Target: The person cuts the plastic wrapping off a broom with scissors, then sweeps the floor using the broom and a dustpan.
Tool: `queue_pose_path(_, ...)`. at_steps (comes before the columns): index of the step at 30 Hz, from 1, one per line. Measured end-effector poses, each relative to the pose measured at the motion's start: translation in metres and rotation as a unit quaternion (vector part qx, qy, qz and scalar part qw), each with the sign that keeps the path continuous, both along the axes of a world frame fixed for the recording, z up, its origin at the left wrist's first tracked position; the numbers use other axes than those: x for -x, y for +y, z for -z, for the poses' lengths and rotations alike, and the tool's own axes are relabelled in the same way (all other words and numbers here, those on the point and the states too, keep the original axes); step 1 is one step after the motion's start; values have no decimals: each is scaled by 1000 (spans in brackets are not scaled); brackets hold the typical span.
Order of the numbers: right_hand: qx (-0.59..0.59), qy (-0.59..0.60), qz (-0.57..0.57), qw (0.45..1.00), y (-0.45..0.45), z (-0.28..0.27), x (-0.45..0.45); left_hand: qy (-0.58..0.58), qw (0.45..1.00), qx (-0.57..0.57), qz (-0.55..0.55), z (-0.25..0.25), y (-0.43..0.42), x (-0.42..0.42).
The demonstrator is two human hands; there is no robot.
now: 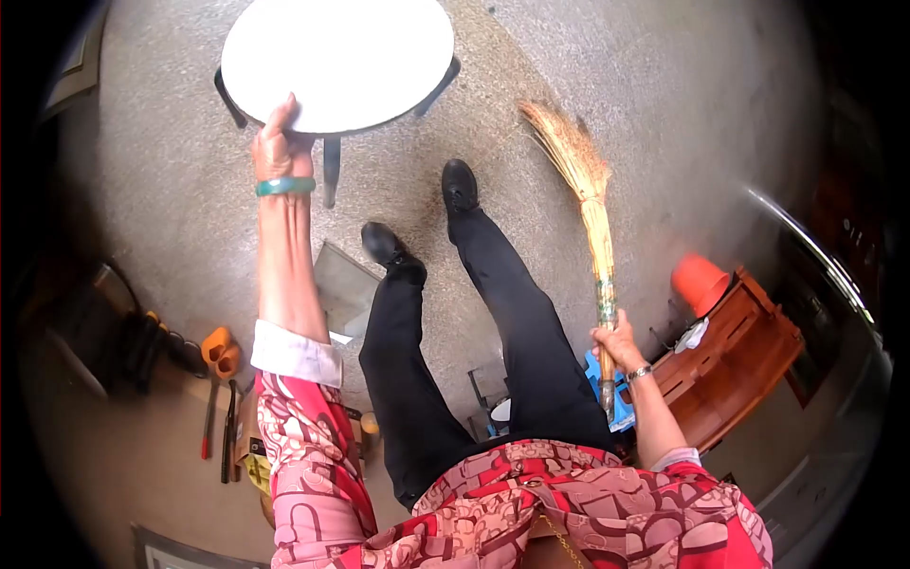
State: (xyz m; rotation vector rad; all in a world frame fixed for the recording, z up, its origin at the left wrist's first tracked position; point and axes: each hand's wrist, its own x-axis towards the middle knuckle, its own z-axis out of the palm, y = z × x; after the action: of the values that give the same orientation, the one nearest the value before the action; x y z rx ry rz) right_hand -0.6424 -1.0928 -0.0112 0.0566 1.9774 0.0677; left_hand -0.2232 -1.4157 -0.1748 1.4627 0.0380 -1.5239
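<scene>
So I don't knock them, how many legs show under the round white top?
3: left leg and right leg on either side of the top, near leg right of the left hand. More may be hidden.

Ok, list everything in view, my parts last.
Round table: 1, white, upper left
Broom: 1, yellowish, right of centre
Bucket: 1, red, right
Wooden furniture: 1, brown, beside bucket
Unclear item: 1, blue, behind broom handle
Flat panel: 1, grey, centre left
Rounded item: 1, orange, lower left
Clutter: uncountable, dark, far left
Floor: 1, grey, throughout
Shoes: 2, black, upper centre
Trousers: 1, black, centre
Shirt: 1, pink patterned, bottom
Left hand: 1, gripping table edge
Right hand: 1, gripping broom
</scene>
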Motion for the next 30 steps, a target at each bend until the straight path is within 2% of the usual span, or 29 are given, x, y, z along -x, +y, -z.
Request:
queue_pose_path(5,-26,-7,46,999,2,-11,-11,99,995,15,-24,27,-9,24)
queue_pose_path(7,-53,-52,146,987,-2,-15,-5,112,993,18,-19,42,5,23)
queue_pose_path(9,-31,-65,159,985,3,-9,5,121,992,19,-15,43,13,28)
queue_pose_path(11,-9,-85,180,980,1,-4,8,115,993,5,-27,43,32,36)
queue_pose_path(14,-15,-84,184,979,2,1,6,117,986,-91,-83,56,64,41)
queue_pose_path(16,-22,-73,172,982,0,2,2,133,981,-102,-100,61,84,44)
queue_pose_path(19,-8,-1,67,998,-7,1,-11,171,974,-105,-105,71,115,36)
queue_pose_path(20,-9,-1,66,998,-10,2,-14,171,974,-106,-106,71,123,32)
queue_pose_path(21,-1,2,15,1000,-11,2,-17,187,969,-137,-85,69,131,28)
queue_pose_path(22,7,3,-35,999,-13,2,-19,202,963,-168,-64,66,139,22)
queue_pose_path(25,-9,-14,-19,1000,-13,2,-23,138,974,-181,4,42,168,14)
queue_pose_path(28,-14,-36,-15,999,-10,-19,-41,118,972,-191,70,-25,219,0)
queue_pose_path(30,-11,-69,0,998,-6,-33,-50,89,969,-227,44,-69,263,-9)
